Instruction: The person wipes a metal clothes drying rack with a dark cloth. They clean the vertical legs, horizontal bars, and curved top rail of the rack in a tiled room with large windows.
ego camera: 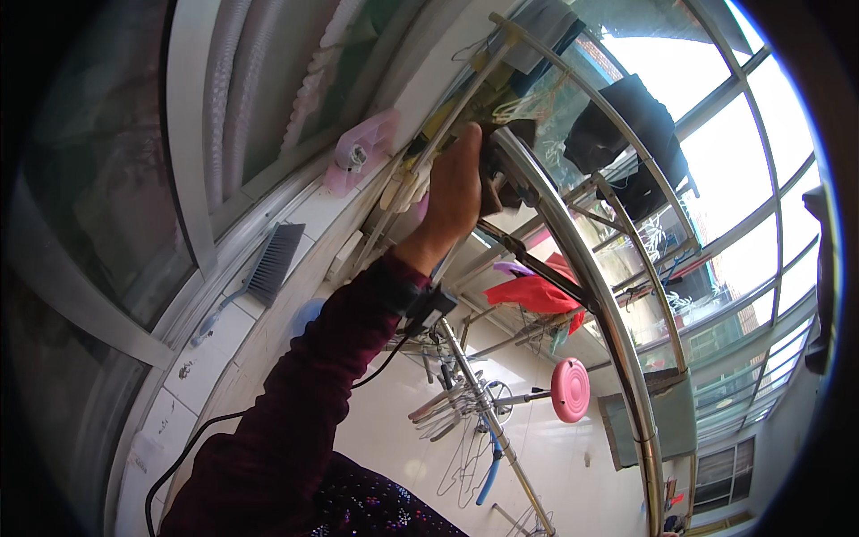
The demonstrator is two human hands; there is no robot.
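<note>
My left hand [456, 181], in a maroon sleeve with a dark band and a small black device at the wrist, reaches up at the centre. It holds a dark brown cloth [500, 178] by the upper end of a curved, shiny metal pipe [614, 329]; its fingertips are mostly hidden. A dark, rusty bar [550, 272] joins the pipe from the left. My right hand is out of view; a tiny patch at the bottom edge beside the pipe is too small to identify.
A grey brush [276, 265] lies on the white tiled ledge [221, 329] at left, below a pink plastic holder [362, 151]. Wire hangers [463, 463] hang from a metal pole [493, 426] near a round pink disc [570, 390]. Red cloth [537, 294] and dark clothes [624, 134] hang beyond.
</note>
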